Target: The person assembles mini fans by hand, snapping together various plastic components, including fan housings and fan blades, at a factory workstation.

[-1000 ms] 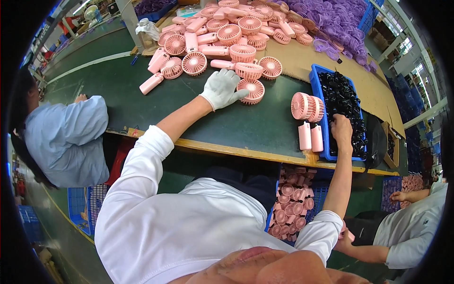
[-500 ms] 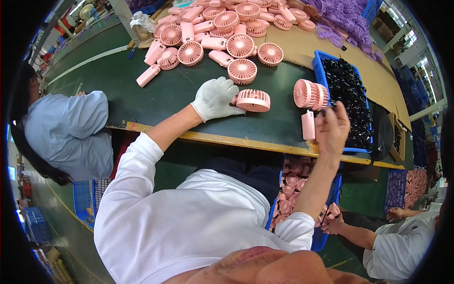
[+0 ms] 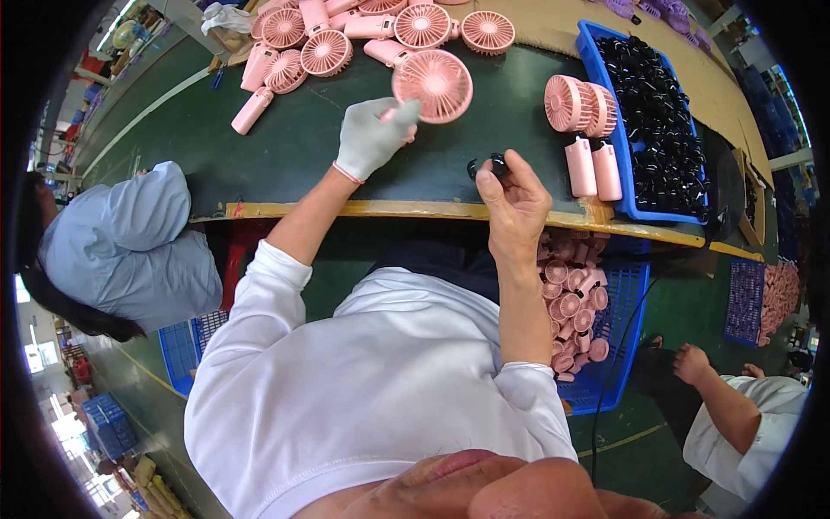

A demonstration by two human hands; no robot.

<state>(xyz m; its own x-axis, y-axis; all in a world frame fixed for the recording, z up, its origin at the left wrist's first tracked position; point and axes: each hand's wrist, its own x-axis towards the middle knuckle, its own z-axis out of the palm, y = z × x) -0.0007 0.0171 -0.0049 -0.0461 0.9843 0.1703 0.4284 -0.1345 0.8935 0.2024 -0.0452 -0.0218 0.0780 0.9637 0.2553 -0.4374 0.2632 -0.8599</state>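
Observation:
My left hand (image 3: 372,138), in a white glove, is closed round the handle end of a pink handheld fan (image 3: 437,85). The fan's round grille faces up and its handle is mostly hidden by the glove. To the right and a little nearer, my bare right hand (image 3: 519,197) pinches a small glossy black curved part (image 3: 496,164) between thumb and fingers. The black part and the fan are apart. Beside my right hand, two pink fans (image 3: 567,104) lie side by side on the green table (image 3: 285,160), handles toward me.
A blue tray (image 3: 641,213) of small black parts stands at the right. Several pink fans (image 3: 327,54) are heaped at the far side, near brown cardboard (image 3: 545,39). Below the table edge sits a blue crate (image 3: 616,394) of pink fans. Co-workers are at left (image 3: 121,233) and lower right (image 3: 735,411).
My left hand has lifted the fan and turned its grille upward. My right hand has moved left from beside the blue tray, with the black part now plainly showing in its fingers.

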